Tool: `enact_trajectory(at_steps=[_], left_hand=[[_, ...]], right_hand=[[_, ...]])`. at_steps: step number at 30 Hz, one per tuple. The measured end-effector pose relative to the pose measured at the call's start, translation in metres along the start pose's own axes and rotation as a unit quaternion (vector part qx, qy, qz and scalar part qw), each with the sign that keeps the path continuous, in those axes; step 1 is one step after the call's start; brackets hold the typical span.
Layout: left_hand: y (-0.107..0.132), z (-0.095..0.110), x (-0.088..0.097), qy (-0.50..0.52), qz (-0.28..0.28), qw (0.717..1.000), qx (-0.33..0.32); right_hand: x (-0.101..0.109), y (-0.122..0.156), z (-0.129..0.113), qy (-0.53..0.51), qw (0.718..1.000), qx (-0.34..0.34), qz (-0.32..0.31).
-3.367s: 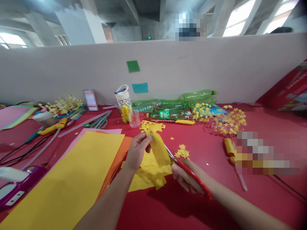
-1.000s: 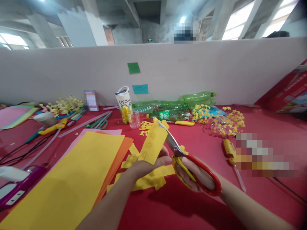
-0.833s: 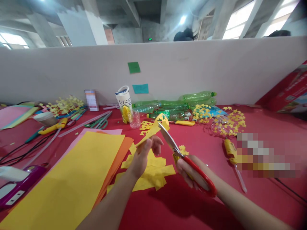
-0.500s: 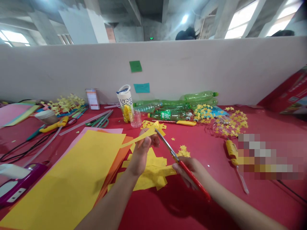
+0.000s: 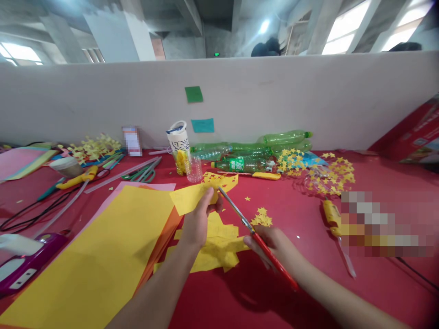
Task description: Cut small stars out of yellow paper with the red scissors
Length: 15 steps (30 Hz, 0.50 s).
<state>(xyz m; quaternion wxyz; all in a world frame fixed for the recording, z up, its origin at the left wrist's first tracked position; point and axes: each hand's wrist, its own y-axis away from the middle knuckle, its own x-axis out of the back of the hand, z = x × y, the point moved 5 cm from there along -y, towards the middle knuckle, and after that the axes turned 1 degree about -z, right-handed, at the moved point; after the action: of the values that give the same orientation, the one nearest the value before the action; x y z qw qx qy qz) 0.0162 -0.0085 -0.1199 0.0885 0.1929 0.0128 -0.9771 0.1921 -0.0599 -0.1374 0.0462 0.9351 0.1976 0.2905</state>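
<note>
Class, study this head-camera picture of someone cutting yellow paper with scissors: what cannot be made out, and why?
Head view:
1. Blurred patch on the table's right: pixelated, contents unknown.
2. Small item by the wall: also pixelated.
3. Scissors in the right hand, at the left hand's yellow paper: edge-on, blades open or shut unclear.
4. Red box: cut off by the right edge.
5. Cup lettering: too small to read.

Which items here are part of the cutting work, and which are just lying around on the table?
In use: left hand pinching the yellow paper piece; right hand gripping the red scissors; yellow offcuts beneath them.
Lying about: green bottles, glue gun, white cup, large yellow sheet, purple device.
</note>
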Motion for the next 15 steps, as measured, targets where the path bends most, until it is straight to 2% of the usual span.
enact_trajectory(at_steps=[7,11,15], left_hand=[[-0.007,0.003,0.009,-0.055,0.000,0.998,-0.033],[-0.009,0.001,0.012,-0.111,-0.006,0.993,-0.047],[-0.008,0.002,0.011,-0.121,-0.010,0.992,-0.044]], right_hand=[[-0.002,0.002,-0.003,-0.050,0.997,0.011,-0.049],[-0.002,0.001,-0.001,-0.063,0.996,-0.004,-0.057],[-0.001,-0.001,0.000,-0.041,0.998,0.009,-0.051]])
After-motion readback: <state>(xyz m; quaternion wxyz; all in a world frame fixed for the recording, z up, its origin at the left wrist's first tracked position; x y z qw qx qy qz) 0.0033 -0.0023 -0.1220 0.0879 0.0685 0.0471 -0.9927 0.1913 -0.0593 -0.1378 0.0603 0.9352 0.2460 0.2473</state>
